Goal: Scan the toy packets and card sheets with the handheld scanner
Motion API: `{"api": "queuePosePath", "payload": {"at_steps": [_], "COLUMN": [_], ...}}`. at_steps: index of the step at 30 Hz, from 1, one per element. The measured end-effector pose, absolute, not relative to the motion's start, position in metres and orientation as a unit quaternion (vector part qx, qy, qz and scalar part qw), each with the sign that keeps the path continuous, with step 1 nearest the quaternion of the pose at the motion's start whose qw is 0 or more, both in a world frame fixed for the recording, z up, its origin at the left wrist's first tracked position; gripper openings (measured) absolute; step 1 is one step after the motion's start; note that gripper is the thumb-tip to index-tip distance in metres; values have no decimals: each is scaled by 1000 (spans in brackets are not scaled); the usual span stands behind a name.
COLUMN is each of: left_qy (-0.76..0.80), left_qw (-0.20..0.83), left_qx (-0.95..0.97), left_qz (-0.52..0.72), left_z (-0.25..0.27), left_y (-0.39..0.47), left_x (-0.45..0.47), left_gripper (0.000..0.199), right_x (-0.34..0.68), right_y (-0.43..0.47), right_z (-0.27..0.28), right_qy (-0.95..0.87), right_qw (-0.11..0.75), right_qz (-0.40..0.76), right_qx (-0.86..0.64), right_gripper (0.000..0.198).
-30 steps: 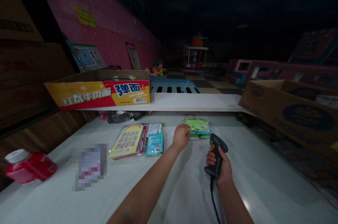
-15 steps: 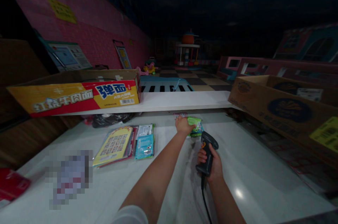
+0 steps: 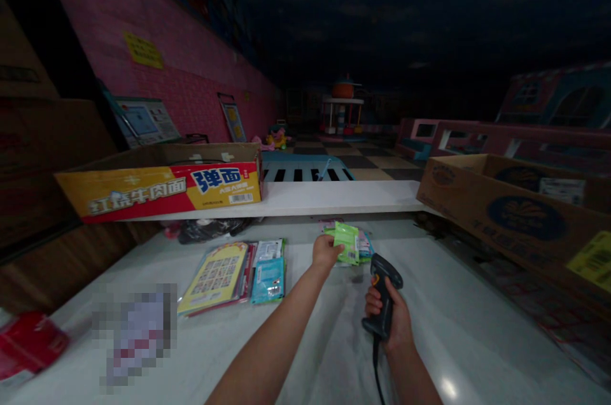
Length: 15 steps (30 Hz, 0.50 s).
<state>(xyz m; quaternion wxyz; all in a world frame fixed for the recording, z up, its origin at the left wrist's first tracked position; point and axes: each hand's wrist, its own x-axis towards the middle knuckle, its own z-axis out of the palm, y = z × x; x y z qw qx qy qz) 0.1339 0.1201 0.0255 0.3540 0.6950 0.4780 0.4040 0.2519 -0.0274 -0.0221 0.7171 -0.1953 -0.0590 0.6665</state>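
My left hand [image 3: 326, 251] pinches a green packet [image 3: 347, 242] by its left side, lifted and tilted above the counter [image 3: 329, 354]. Behind it, other packets [image 3: 365, 246] in blue and pink show in part. My right hand [image 3: 399, 316] is wrapped around a black barcode scanner [image 3: 382, 297], its head up near the packets and its cable hanging down toward me. Left of my left arm lie blue packets [image 3: 269, 280], beside a stack of flat booklets [image 3: 220, 271] with a yellow one on top.
A white raised shelf [image 3: 334, 197] crosses the far side, with a red-and-yellow noodle carton [image 3: 167, 195] at left and a brown carton [image 3: 477, 195] at right. A red package [image 3: 32, 344] and a blurred-out item [image 3: 140, 335] lie at lower left. A black bag [image 3: 210, 230] is under the shelf.
My left hand has picked the green packet up from the pile and tipped it upright. My right hand still holds the scanner. The whole view has shifted slightly downward and right.
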Motion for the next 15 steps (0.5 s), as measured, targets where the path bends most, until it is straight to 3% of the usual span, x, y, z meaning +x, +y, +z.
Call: {"api": "queuePosePath", "payload": {"at_steps": [3,7,15], "left_qy": [477,474,473], "left_qw": [412,374,375], "left_qx": [641,636,629], "left_qz": [438,480,490], "left_z": [-2,-33,-38], "left_y": [89,52,43], "left_x": [94,56,53], "left_gripper": [11,11,14], "right_x": [251,245,219], "right_y": [-28,-29,-60], "right_z": [-23,-19,15], "right_qy": [-59,-103,-252], "right_qw": [704,673,584], "right_qz": [678,686,600], "right_qx": [-205,-258,-486], "right_gripper": [30,37,44]}}
